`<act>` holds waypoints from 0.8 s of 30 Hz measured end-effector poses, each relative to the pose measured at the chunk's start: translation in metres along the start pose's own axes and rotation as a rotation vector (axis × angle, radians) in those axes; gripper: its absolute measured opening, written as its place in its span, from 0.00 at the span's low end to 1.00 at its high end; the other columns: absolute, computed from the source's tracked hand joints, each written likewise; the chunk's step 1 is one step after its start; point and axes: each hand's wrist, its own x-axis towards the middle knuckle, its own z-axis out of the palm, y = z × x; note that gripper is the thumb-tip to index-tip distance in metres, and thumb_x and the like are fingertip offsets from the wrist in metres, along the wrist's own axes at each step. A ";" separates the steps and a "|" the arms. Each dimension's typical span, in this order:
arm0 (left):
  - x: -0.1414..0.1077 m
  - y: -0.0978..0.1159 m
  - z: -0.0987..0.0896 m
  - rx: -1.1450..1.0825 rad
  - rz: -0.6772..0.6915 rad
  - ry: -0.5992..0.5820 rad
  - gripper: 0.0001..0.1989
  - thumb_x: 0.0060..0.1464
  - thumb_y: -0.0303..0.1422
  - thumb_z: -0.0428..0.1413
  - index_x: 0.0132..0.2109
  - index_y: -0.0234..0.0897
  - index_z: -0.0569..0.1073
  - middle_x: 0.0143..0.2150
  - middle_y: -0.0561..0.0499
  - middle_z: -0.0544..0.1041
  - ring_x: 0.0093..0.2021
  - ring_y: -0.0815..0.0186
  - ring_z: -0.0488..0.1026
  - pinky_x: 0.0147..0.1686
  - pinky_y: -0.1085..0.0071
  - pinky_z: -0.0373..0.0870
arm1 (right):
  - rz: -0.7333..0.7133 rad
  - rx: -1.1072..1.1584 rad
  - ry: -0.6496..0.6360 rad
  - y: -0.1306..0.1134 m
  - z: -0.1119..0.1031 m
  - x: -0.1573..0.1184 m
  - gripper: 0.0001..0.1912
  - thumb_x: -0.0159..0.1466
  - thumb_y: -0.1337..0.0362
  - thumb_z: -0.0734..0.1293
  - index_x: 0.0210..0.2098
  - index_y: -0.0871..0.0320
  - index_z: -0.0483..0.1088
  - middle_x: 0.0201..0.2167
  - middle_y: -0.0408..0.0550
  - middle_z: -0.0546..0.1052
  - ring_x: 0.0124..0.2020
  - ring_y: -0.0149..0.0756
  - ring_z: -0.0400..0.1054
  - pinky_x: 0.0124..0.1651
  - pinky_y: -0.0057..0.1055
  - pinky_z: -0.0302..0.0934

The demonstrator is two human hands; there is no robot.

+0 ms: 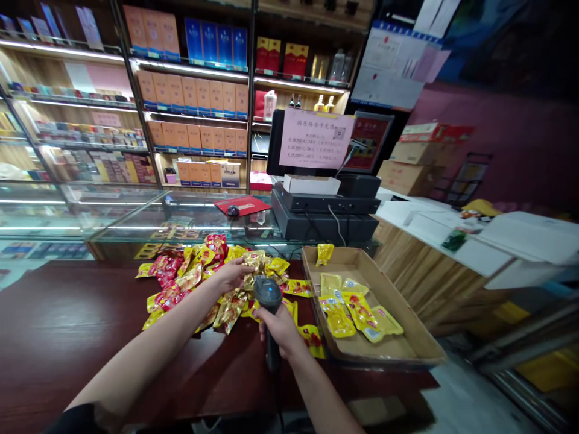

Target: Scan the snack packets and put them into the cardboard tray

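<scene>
My right hand [281, 328] is wrapped round the handle of a black barcode scanner [268, 294], whose head shows a small blue light. Just left of the scanner, my left hand [233, 274] pinches the edge of a gold snack packet [254, 260] at the top of a pile. This pile of red, yellow and gold snack packets [192, 277] is heaped on the dark red-brown table [72, 337]. To the right stands a shallow cardboard box [402, 301] with several yellow snack packets [359, 310] lying in it.
Behind the table runs a glass counter [131, 220] with a red mouse pad [242, 205] and a mouse. A monitor [312, 141] with a pink paper notice stands on black till equipment [323, 217]. Shelves of boxed goods line the back; cartons [407, 175] are stacked at right.
</scene>
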 end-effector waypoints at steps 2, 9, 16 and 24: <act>0.005 -0.001 0.002 0.010 -0.011 0.004 0.22 0.34 0.23 0.67 0.38 0.37 0.69 0.28 0.55 0.75 0.24 0.69 0.72 0.23 0.74 0.70 | 0.022 -0.005 0.035 0.004 0.001 0.004 0.04 0.48 0.65 0.64 0.20 0.60 0.66 0.07 0.36 0.62 0.09 0.24 0.54 0.13 0.22 0.52; 0.014 -0.011 -0.008 0.019 -0.023 0.001 0.22 0.34 0.23 0.66 0.39 0.36 0.69 0.30 0.53 0.75 0.24 0.70 0.72 0.24 0.74 0.69 | 0.053 -0.028 0.052 0.006 0.002 0.010 0.03 0.48 0.65 0.63 0.20 0.59 0.65 0.07 0.36 0.62 0.09 0.24 0.53 0.13 0.22 0.51; 0.011 -0.012 -0.009 0.035 -0.036 0.004 0.20 0.36 0.23 0.65 0.37 0.36 0.68 0.31 0.53 0.75 0.23 0.71 0.70 0.23 0.74 0.67 | 0.068 -0.044 0.050 0.007 0.005 0.012 0.03 0.49 0.65 0.63 0.21 0.59 0.65 0.07 0.36 0.62 0.08 0.25 0.53 0.13 0.22 0.50; 0.003 -0.014 -0.009 0.059 -0.047 0.029 0.19 0.34 0.24 0.67 0.35 0.38 0.69 0.26 0.56 0.72 0.21 0.73 0.67 0.19 0.79 0.61 | 0.087 -0.040 0.027 0.013 0.005 0.013 0.06 0.50 0.66 0.62 0.19 0.58 0.62 0.06 0.36 0.61 0.07 0.26 0.54 0.12 0.22 0.49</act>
